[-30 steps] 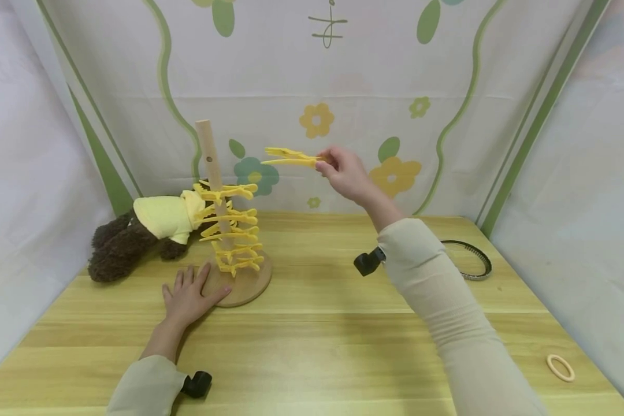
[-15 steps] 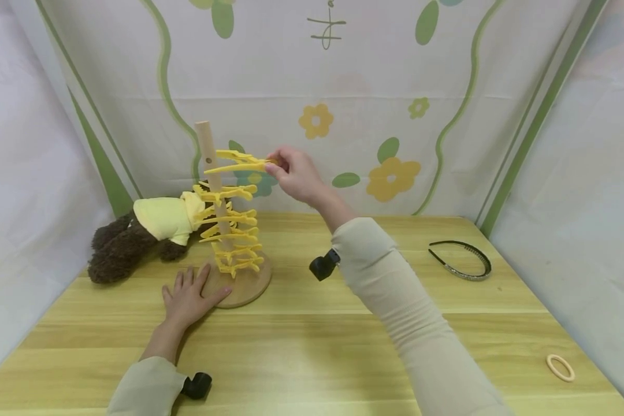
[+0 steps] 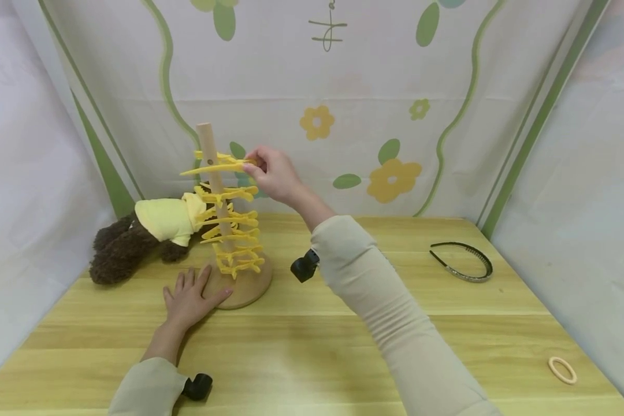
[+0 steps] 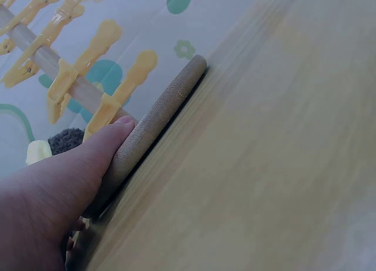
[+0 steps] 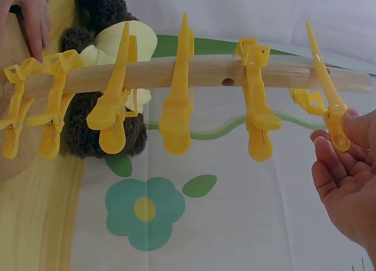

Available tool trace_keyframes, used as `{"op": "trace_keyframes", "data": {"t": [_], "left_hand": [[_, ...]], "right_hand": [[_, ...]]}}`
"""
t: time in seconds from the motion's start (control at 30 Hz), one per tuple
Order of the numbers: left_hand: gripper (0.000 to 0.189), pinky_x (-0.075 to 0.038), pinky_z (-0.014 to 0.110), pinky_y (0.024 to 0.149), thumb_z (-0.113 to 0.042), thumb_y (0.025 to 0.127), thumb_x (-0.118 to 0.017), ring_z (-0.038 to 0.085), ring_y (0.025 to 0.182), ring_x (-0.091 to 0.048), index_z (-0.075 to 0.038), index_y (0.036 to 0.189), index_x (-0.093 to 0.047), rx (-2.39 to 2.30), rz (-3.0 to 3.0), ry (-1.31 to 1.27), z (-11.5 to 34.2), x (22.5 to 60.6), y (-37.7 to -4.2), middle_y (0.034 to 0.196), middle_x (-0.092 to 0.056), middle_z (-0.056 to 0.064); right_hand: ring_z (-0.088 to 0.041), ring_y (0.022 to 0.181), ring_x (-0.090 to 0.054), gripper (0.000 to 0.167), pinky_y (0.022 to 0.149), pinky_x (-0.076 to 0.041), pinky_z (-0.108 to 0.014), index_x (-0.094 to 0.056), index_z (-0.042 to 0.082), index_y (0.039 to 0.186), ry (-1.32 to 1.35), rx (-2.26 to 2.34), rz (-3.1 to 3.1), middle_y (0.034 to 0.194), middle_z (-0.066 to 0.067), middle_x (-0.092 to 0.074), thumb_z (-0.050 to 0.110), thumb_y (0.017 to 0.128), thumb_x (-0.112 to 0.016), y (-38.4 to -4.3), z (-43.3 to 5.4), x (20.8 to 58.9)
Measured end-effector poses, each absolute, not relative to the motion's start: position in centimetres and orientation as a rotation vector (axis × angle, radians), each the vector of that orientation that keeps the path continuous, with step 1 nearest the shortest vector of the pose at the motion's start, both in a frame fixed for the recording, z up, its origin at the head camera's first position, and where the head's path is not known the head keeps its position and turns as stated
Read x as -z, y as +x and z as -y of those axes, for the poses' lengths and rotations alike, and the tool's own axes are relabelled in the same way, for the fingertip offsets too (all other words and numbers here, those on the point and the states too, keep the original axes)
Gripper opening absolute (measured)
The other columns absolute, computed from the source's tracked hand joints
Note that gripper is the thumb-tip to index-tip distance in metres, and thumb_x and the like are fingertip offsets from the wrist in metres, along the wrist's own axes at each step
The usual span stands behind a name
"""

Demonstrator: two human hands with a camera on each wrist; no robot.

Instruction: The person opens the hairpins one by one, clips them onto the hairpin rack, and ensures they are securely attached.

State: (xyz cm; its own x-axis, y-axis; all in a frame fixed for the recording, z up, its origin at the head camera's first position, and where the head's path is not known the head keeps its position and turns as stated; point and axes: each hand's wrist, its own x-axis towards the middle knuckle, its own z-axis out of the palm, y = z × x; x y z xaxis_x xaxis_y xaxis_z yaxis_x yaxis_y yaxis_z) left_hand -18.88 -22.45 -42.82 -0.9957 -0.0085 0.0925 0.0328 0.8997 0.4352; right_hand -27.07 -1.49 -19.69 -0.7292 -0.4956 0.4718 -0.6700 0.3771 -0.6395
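A wooden post stands upright on a round wooden base. Several yellow hair clips are clamped along it, one above another. Near the top, my right hand pinches the handle end of another yellow hair clip between thumb and fingers. Its spread prongs lie on either side of the post; whether they touch the wood I cannot tell. My left hand rests with fingers spread on the base's left edge and the table. In the left wrist view, the thumb lies on the base's rim.
Behind the post, a dark brown plush toy in a yellow top lies on its side. A black headband rests at the right of the wooden table, and a small pale ring lies near the right edge. Printed cloth hangs behind.
My right hand has moved left with the hair clip, bringing its spread prongs from right of the post to around it. My left hand has stayed on the base.
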Motion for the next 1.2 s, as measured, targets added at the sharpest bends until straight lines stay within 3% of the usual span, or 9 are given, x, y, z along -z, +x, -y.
{"op": "trace_keyframes", "data": {"t": [0.4, 0.67, 1.2], "left_hand": [[0.090, 0.007, 0.067, 0.082, -0.066, 0.074, -0.044, 0.049, 0.121, -0.002, -0.009, 0.139, -0.018, 0.664, 2.975, -0.017, 22.60, 42.77, -18.89, 0.134, -0.011, 0.032], [0.089, 0.007, 0.067, 0.083, -0.065, 0.075, -0.044, 0.049, 0.120, -0.002, -0.009, 0.139, -0.019, 0.653, 2.967, -0.020, 22.76, 42.78, -18.89, 0.134, -0.012, 0.032], [0.090, 0.008, 0.067, 0.082, -0.066, 0.074, -0.044, 0.049, 0.121, -0.001, -0.010, 0.139, -0.016, 0.663, 2.970, -0.018, 22.92, 42.95, -19.08, 0.134, -0.011, 0.032]], "right_hand": [[-0.015, 0.057, -0.040, 0.018, 0.051, -0.033, -0.020, -0.057, 0.001, 0.099, 1.065, -1.243, 2.454, 0.071, -0.006, -0.050, 0.013, 0.087, -0.052, -27.06, 2.21, 19.43], [-0.014, 0.060, -0.044, 0.022, 0.050, -0.036, -0.021, -0.055, 0.001, 0.106, 1.092, -1.261, 2.527, 0.080, -0.005, -0.058, 0.013, 0.088, -0.050, -26.80, 2.33, 19.26], [-0.018, 0.080, -0.053, 0.034, 0.059, -0.042, -0.023, -0.049, 0.004, 0.120, 1.112, -1.268, 2.560, 0.088, -0.006, -0.056, 0.018, 0.088, -0.050, -26.99, 1.95, 19.44]]}}
